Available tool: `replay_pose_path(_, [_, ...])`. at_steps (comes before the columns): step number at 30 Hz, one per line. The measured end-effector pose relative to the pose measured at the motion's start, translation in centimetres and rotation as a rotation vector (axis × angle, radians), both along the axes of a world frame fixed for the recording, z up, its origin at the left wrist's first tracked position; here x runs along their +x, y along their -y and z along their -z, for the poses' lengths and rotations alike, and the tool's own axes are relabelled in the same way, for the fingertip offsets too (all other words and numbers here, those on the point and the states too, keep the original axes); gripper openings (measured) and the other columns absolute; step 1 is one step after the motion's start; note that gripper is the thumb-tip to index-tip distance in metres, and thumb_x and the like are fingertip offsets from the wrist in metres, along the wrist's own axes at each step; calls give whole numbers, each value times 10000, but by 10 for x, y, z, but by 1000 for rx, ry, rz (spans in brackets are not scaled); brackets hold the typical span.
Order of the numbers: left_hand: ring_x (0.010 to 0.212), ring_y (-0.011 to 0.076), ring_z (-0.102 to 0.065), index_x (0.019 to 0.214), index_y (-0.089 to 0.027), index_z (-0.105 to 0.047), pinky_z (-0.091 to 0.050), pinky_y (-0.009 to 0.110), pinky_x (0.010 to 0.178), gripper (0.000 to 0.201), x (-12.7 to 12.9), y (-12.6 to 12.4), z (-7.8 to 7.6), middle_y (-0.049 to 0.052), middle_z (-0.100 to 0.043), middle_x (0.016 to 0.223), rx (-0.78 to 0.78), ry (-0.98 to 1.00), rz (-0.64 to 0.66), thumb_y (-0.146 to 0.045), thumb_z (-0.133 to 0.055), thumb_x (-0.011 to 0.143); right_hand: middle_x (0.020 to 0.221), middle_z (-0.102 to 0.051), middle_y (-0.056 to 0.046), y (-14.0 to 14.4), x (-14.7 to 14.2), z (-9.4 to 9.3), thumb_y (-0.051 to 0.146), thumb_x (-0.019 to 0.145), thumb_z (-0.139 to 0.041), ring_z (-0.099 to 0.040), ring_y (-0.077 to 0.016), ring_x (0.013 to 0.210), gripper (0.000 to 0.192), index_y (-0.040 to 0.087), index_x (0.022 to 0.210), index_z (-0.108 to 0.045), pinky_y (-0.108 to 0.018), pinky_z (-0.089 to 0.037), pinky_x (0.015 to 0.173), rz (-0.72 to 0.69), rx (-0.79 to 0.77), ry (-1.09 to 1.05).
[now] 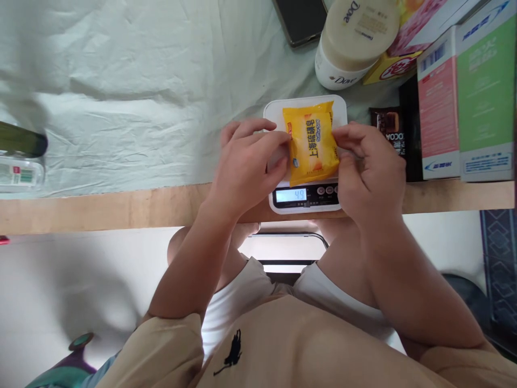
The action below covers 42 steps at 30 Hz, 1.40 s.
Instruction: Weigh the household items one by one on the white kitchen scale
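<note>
Beige T-shirt fabric [291, 345] fills the foreground above a pale floor. Beyond it, at the wooden table edge [100, 207], sits a white digital kitchen scale [306, 196]. Both hands, left [246, 167] and right [369, 170], pinch a yellow plastic soap packet [310, 143] resting on that scale. Past the scale, wrinkled pale-green cloth [141, 91] covers the table, with a white Dove jar [351, 37].

The scale [306, 153] platform lies mostly hidden beneath the yellow packet [310, 143]; its display digits are blurred
</note>
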<state>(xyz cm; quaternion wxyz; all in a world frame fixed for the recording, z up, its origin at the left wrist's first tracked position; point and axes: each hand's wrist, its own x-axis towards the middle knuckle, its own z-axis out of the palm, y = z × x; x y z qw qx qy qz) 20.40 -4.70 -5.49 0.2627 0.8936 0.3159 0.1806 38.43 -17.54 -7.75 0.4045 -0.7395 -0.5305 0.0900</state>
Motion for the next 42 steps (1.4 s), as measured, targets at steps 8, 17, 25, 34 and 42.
replay_pose_path(8, [1213,250,-725,1079,-280,-683,-582,461,1110,147,0,9,-3,14,-778,1158,-148,294,-44,-286,-653,935,1362,-738,-2,-1,-5,0,102,976,-451,-666,-236,1390,468,317,1343,-646,-545,-543,1211,-101,85,-17])
replay_pose_path(17, [887,150,-748,1136,-294,-545,-639,279,727,422,-7,5,-17,11,-739,1181,-612,621,-166,-250,-795,799,1389,-735,-7,-7,-29,-14,119,989,-454,-650,-211,1416,451,313,1349,-644,-477,-559,1213,-240,134,54])
replay_pose_path(25, [747,134,-693,1116,-301,-558,-583,282,640,440,-67,-33,-29,-28,-754,946,-736,558,-210,-152,-772,761,1277,-794,-5,-10,-42,-10,84,941,-551,-709,-188,1332,336,242,1204,-686,-469,-517,1238,-198,284,34])
replay_pose_path(34, [826,170,-747,1178,-286,-570,-592,281,616,457,-105,-58,-8,24,-766,1057,-779,302,-327,-136,-746,784,1068,-818,-21,-13,-39,-2,132,923,-593,-771,-229,1193,275,245,1127,-738,-535,-509,1210,-99,370,27])
replay_pose_path(42, [831,157,-721,1235,-289,-583,-608,296,614,448,-99,-54,-3,64,-719,1188,-662,92,-338,-139,-694,828,936,-801,-11,-17,-37,0,138,928,-557,-798,-218,1065,225,243,989,-747,-511,-541,1148,-58,385,85])
